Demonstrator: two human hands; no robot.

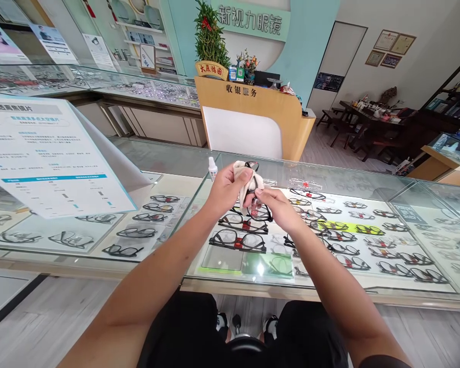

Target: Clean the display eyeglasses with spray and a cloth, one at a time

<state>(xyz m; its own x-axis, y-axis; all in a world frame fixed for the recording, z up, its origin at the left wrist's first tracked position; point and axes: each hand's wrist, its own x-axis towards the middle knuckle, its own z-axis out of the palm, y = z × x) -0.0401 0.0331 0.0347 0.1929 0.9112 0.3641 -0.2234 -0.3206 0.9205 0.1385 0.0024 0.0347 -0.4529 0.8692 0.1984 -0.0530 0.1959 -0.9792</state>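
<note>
Above the glass display counter [249, 283], my left hand [230, 186] is closed around a cream-coloured cloth [239, 168], which is folded over part of a pair of eyeglasses [258, 181]. My right hand [274, 202] pinches the dark frame of these eyeglasses from the other side. One lens sticks out above the cloth; the rest of the frame is partly hidden by fingers and cloth. Just left of my left hand, a small white bottle [212, 167] stands on the counter.
Rows of eyeglasses [237, 239] lie under the glass. A large printed sign [53, 153] stands on the counter at the left. Beyond are a wooden cashier desk [253, 97] with a plant [210, 41], and a dark table with chairs [371, 117] at the back right.
</note>
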